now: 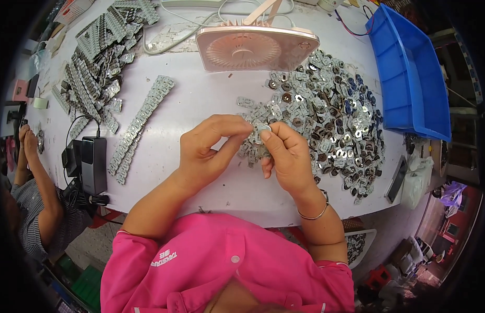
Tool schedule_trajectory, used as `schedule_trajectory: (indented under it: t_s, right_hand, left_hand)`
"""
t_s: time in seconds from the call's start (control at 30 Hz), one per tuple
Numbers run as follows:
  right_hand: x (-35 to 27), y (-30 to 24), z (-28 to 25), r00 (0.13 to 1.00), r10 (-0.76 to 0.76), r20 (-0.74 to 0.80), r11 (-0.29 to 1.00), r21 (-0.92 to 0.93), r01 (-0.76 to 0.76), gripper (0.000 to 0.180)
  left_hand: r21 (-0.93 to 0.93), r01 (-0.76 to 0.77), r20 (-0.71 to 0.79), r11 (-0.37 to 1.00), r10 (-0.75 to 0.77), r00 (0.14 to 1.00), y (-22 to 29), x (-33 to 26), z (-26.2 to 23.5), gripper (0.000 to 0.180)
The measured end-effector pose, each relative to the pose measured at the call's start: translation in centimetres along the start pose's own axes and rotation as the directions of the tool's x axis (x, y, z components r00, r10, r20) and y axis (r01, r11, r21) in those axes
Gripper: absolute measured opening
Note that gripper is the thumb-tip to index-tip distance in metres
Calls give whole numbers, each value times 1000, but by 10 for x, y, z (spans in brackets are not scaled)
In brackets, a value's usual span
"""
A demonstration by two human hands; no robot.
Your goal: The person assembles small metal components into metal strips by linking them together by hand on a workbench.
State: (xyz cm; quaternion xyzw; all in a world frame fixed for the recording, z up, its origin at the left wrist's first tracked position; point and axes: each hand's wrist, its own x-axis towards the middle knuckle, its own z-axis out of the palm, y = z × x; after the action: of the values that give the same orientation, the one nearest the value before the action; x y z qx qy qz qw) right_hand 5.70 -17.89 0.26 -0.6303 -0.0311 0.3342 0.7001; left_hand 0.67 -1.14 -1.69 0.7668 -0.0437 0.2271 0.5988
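Both hands meet over the table at the left edge of a heap of small parts. My right hand (290, 156) pinches a small pale-grey part (261, 128) between thumb and forefinger. Close beside it, my left hand (208, 148) has its fingers and thumb closed together at the tips. Whatever may be between those tips is too small to make out. The heap of small parts (339, 141), pale grey with dark or shiny round pieces, spreads under and to the right of my right hand. Two strips of joined grey parts (143, 125) lie left of my left hand.
A pink desk fan (253, 48) stands ahead of my hands. More strips (91, 70) are piled at the far left. A blue bin (409, 78) lies at the right, a phone (396, 180) near the right edge. A black power box (93, 164) sits left; another person's arms (41, 177) are beyond.
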Motion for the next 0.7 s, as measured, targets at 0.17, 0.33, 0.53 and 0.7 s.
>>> schedule_trajectory:
  t_s: [0.17,0.33,0.53,0.7]
  right_hand:
    - [2,5,0,1000,-23,-20,999,35,23,19]
    - [5,2,-8,992,-101,-71,991,-99,93,16]
    - [5,-6,-23,965,-259,35,820,-520,239,18]
    - [1,-9,-20,971,-187,149,889,-394,232,21]
  left_hand:
    - [22,42,59,999,-43,997,1,-3,1,21]
    - [-78,130,82,988,-124,989,-5,-3,2,20]
    - [-291,386,145,875,-358,922,-6,-4,-4,17]
    - [-332,555,261,762,-492,831,0,-3,-8,17]
